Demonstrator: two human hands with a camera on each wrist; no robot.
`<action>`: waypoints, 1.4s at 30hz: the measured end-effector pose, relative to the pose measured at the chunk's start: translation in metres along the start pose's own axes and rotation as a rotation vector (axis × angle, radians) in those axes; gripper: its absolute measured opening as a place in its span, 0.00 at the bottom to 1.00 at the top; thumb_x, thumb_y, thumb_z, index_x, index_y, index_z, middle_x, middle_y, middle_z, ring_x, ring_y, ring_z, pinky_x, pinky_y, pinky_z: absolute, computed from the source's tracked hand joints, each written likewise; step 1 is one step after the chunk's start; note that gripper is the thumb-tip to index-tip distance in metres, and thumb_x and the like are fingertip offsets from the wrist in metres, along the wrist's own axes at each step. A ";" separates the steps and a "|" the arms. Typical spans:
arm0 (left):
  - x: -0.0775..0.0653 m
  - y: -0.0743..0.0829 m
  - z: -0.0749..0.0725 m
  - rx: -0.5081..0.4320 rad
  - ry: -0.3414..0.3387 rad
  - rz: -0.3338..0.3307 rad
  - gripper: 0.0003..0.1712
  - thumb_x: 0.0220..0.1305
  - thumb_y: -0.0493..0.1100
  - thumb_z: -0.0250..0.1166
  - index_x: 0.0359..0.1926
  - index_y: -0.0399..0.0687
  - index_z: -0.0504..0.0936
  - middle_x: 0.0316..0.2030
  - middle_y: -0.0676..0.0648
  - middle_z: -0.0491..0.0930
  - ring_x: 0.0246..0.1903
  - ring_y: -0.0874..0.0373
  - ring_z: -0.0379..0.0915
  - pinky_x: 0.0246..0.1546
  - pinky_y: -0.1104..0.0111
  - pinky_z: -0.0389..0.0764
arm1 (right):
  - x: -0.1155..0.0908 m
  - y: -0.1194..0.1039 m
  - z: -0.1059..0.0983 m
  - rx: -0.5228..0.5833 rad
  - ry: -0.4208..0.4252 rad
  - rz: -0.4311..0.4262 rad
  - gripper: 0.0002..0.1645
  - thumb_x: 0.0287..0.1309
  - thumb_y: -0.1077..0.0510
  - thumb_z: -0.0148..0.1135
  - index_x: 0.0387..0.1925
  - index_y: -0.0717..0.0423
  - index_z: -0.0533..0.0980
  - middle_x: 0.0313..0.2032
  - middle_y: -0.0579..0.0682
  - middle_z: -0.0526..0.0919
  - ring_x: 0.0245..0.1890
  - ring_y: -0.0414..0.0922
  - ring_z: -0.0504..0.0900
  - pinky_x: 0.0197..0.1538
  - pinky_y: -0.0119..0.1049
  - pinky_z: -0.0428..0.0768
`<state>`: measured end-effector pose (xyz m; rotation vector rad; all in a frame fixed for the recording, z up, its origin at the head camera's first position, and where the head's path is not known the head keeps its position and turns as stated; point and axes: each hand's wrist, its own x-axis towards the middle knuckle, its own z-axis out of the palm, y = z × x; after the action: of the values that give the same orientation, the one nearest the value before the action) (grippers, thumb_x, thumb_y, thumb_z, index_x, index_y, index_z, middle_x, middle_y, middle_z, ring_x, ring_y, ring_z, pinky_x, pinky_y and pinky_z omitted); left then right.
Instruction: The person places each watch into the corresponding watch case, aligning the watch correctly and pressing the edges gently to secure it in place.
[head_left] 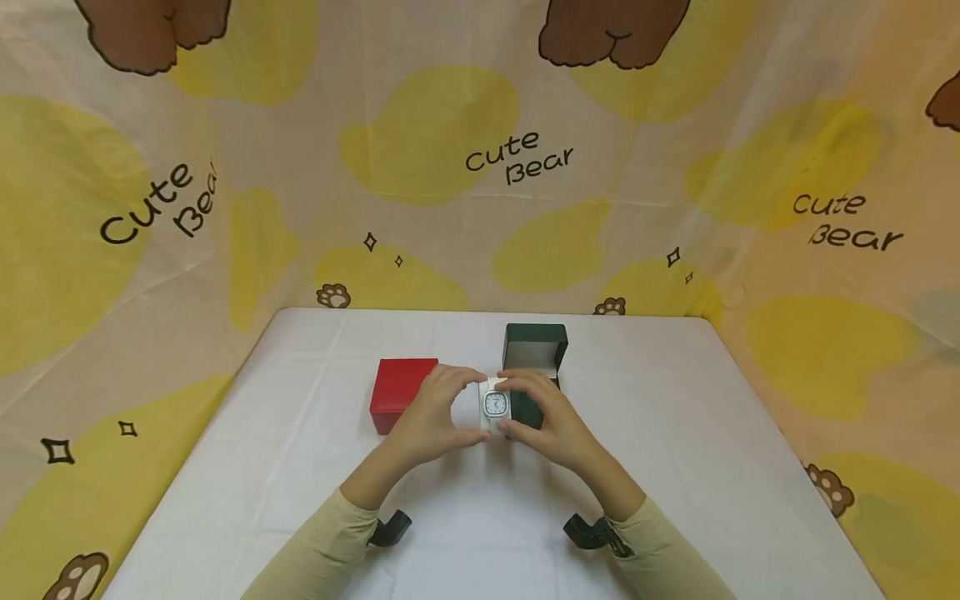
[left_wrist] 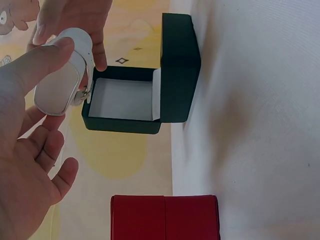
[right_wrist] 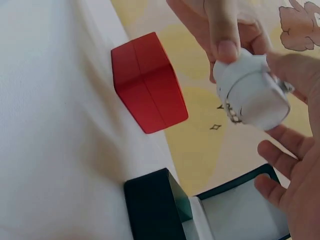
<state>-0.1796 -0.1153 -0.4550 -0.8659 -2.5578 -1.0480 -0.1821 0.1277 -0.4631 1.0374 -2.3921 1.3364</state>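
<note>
A white wristwatch (head_left: 496,404) with a squarish dial is strapped round a white watch cushion (left_wrist: 56,90). My left hand (head_left: 431,423) pinches one end of the cushion between thumb and fingers. From the other side my right hand (head_left: 557,423) grips the cushion and strap, thumb below and fingers above in the head view. The dial faces up toward the head camera. In the right wrist view, the metal strap clasp (right_wrist: 233,113) appears beside the cushion. Just behind my right hand stands a dark green watch box (head_left: 536,335), lid raised, with a pale lining.
A closed red box (head_left: 403,387) sits on the table behind my left hand. The white-covered table (head_left: 480,533) meets a printed cloth backdrop (head_left: 420,150) at its far edge. Each wrist wears a black camera mount (head_left: 588,532).
</note>
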 end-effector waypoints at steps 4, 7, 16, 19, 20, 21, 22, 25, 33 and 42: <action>0.000 0.000 0.001 0.019 0.003 0.003 0.44 0.43 0.50 0.86 0.62 0.54 0.77 0.58 0.55 0.77 0.59 0.59 0.67 0.57 0.54 0.77 | 0.001 -0.001 0.002 0.012 0.019 0.020 0.26 0.58 0.56 0.76 0.57 0.41 0.78 0.66 0.47 0.77 0.68 0.50 0.71 0.68 0.60 0.69; 0.000 0.000 0.001 0.021 0.005 -0.002 0.44 0.42 0.50 0.86 0.62 0.54 0.77 0.58 0.56 0.78 0.59 0.60 0.67 0.57 0.55 0.77 | 0.001 -0.002 0.003 0.023 0.018 0.028 0.25 0.58 0.56 0.76 0.56 0.41 0.79 0.65 0.47 0.77 0.68 0.50 0.71 0.67 0.61 0.69; -0.001 -0.001 0.002 -0.010 -0.002 -0.002 0.43 0.43 0.50 0.86 0.62 0.56 0.78 0.57 0.58 0.78 0.58 0.62 0.67 0.56 0.56 0.77 | -0.001 -0.001 0.004 0.024 0.027 0.027 0.24 0.57 0.57 0.77 0.54 0.42 0.79 0.64 0.47 0.78 0.67 0.51 0.72 0.67 0.59 0.70; -0.001 -0.001 0.003 -0.009 0.002 0.020 0.43 0.43 0.49 0.86 0.62 0.55 0.77 0.58 0.58 0.78 0.58 0.61 0.67 0.57 0.55 0.77 | -0.001 -0.001 0.005 0.023 0.049 0.046 0.23 0.57 0.57 0.76 0.54 0.42 0.80 0.63 0.47 0.79 0.66 0.50 0.74 0.67 0.58 0.70; -0.001 -0.001 0.003 -0.008 0.004 0.027 0.43 0.43 0.49 0.86 0.62 0.55 0.77 0.58 0.57 0.78 0.58 0.61 0.67 0.57 0.55 0.76 | -0.001 -0.001 0.005 0.024 0.055 0.052 0.23 0.57 0.57 0.77 0.54 0.42 0.80 0.63 0.46 0.79 0.66 0.49 0.74 0.68 0.57 0.70; -0.001 -0.001 0.003 -0.008 0.005 0.032 0.43 0.43 0.49 0.86 0.62 0.54 0.77 0.58 0.57 0.78 0.58 0.60 0.68 0.57 0.55 0.76 | -0.001 -0.001 0.005 0.028 0.060 0.055 0.23 0.57 0.57 0.77 0.54 0.43 0.80 0.62 0.47 0.79 0.66 0.50 0.74 0.68 0.58 0.70; -0.001 -0.001 0.003 -0.007 0.004 0.032 0.43 0.43 0.49 0.86 0.62 0.54 0.77 0.58 0.57 0.78 0.59 0.60 0.68 0.58 0.54 0.76 | -0.001 -0.002 0.005 0.030 0.063 0.057 0.23 0.57 0.57 0.77 0.54 0.43 0.81 0.62 0.47 0.80 0.66 0.50 0.74 0.68 0.58 0.70; 0.000 -0.002 0.003 -0.005 0.002 0.027 0.44 0.43 0.49 0.86 0.62 0.55 0.77 0.58 0.57 0.78 0.59 0.60 0.67 0.57 0.55 0.77 | 0.000 -0.002 0.005 0.038 0.058 0.046 0.24 0.56 0.58 0.77 0.54 0.44 0.81 0.62 0.48 0.79 0.66 0.52 0.74 0.67 0.60 0.70; 0.002 -0.003 0.000 -0.031 0.002 0.007 0.43 0.43 0.48 0.86 0.62 0.56 0.77 0.58 0.58 0.77 0.58 0.61 0.67 0.56 0.55 0.77 | 0.002 -0.001 -0.001 -0.012 -0.007 0.034 0.29 0.57 0.54 0.77 0.59 0.41 0.78 0.65 0.46 0.77 0.68 0.49 0.71 0.68 0.59 0.69; 0.000 0.000 -0.001 -0.078 -0.010 -0.048 0.42 0.44 0.48 0.85 0.62 0.59 0.77 0.57 0.61 0.76 0.59 0.62 0.67 0.54 0.57 0.79 | 0.000 0.002 -0.017 -0.090 -0.118 0.075 0.52 0.49 0.50 0.82 0.74 0.36 0.65 0.69 0.39 0.72 0.71 0.47 0.67 0.70 0.61 0.66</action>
<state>-0.1796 -0.1162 -0.4541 -0.8344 -2.5728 -1.1676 -0.1860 0.1417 -0.4550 1.0388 -2.5750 1.2102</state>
